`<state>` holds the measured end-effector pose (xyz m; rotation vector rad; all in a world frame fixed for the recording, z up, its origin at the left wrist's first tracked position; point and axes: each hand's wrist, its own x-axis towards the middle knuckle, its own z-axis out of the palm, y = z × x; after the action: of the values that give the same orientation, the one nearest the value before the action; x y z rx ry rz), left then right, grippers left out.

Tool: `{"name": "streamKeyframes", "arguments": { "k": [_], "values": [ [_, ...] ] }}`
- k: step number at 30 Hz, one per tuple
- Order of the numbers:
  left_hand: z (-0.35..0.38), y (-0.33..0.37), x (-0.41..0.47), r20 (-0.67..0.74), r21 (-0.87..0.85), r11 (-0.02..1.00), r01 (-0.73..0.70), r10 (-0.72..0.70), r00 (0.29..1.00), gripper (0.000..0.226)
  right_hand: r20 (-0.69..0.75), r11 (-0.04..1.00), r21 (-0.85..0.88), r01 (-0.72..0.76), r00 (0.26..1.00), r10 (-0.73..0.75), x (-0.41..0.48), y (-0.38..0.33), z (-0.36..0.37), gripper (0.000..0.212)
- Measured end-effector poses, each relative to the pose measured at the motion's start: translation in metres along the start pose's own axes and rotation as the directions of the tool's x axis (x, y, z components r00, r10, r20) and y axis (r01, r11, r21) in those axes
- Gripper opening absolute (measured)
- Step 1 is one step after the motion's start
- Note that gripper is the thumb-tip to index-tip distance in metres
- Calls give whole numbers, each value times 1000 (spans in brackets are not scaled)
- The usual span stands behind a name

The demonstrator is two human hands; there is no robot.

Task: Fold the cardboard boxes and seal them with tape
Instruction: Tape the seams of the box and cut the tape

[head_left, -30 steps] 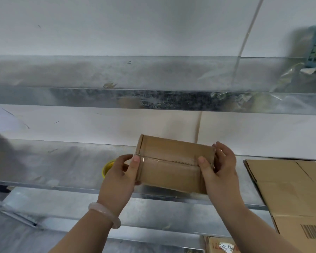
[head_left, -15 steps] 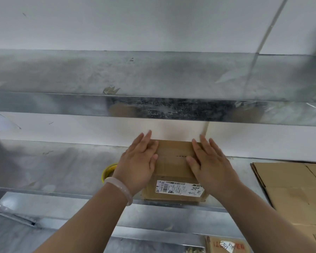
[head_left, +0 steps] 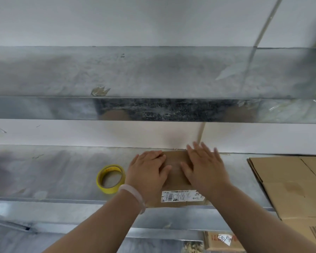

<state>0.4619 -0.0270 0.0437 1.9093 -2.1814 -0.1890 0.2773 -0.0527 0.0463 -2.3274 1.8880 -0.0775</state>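
- Lying flat on the metal shelf [head_left: 53, 170] near its front edge, a yellow tape roll [head_left: 110, 178] sits just left of the cardboard box [head_left: 175, 161]; it is apart from the box and close to the left wrist, which wears a pale bracelet [head_left: 133, 194]
- a stack of flattened cardboard [head_left: 290, 181] lies toward the shelf's right end, apart from the box; an upper shelf [head_left: 153, 73] hangs above
- both hands and forearms cover most of the box's top; only a strip between them and the labelled end show
- the box lies in the middle of the shelf; its long axis runs from the front edge toward the back wall, with the white label [head_left: 181, 195] at the front end
- the left hand [head_left: 147, 172] presses palm down on the left half of the top, fingers straight; the right hand [head_left: 205, 170], slightly blurred, presses flat on the right half, fingers spread; neither grasps anything
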Motion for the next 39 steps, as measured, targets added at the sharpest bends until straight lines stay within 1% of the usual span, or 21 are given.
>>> {"name": "streamKeyframes", "arguments": {
  "k": [2,3,4,6,7,10,14,16,18,20,21,24,25,26,30,32,33,34,35,37,39],
  "values": [
    [3,9,0,-35,-52,995,82,-84,996,59,84,970,102,-222,973,214,-3,1,-2,88],
    [7,12,0,-27,-68,989,132,-134,991,67,140,940,184,-286,954,263,-5,1,-2,95],
    [10,14,-1,-7,-85,980,181,-182,983,76,164,913,260,-315,946,280,-7,0,-1,99],
    [14,15,1,58,-149,954,259,-253,966,87,130,881,355,-314,949,286,-9,-1,-2,101],
    [15,13,2,91,-201,938,283,-270,959,88,105,866,395,-306,952,288,-10,-1,-2,101],
    [17,10,5,89,-320,899,299,-286,954,77,95,814,484,-321,944,316,-9,2,-2,94],
    [16,8,4,47,-430,855,291,-301,953,54,149,722,593,-357,930,337,-7,9,0,74],
    [17,4,5,44,-487,828,277,-293,955,49,173,691,633,-349,934,314,-6,12,-1,67],
    [17,1,5,52,-542,792,282,-304,951,51,196,649,678,-346,936,294,-4,17,-2,63],
    [17,-2,4,77,-621,720,309,-336,939,56,234,590,728,-349,935,266,-5,21,-3,59],
    [18,-3,4,100,-674,661,329,-359,928,60,259,557,752,-351,936,240,-7,24,-4,58],
    [18,-3,2,221,-821,417,390,-398,891,65,341,409,825,-390,921,189,-10,32,1,62],
    [19,-3,3,242,-845,361,395,-400,884,64,364,364,837,-409,912,188,-9,34,4,62],
    [20,-3,4,255,-853,334,402,-405,878,63,383,327,843,-426,904,191,-8,36,7,62],
    [21,-4,5,282,-861,283,423,-428,859,61,430,155,874,-461,882,194,-2,39,14,58],
    [18,-3,5,306,-886,199,418,-425,852,62,463,74,874,-480,871,165,-2,42,16,56],
    [17,-3,5,330,-895,142,422,-426,843,62,478,57,870,-489,867,142,-2,43,17,55],
    [18,-4,5,348,-897,107,428,-427,835,62,487,65,865,-497,864,125,-2,44,17,54],
    [17,-3,5,349,-894,115,433,-428,834,62,487,94,862,-497,866,115,-2,44,17,55],
    [19,-2,5,303,-868,243,433,-430,850,63,442,210,864,-457,889,118,-5,39,14,59],
    [20,0,3,221,-838,378,394,-426,877,64,331,370,857,-360,933,141,-9,32,9,62]
  ]
}}
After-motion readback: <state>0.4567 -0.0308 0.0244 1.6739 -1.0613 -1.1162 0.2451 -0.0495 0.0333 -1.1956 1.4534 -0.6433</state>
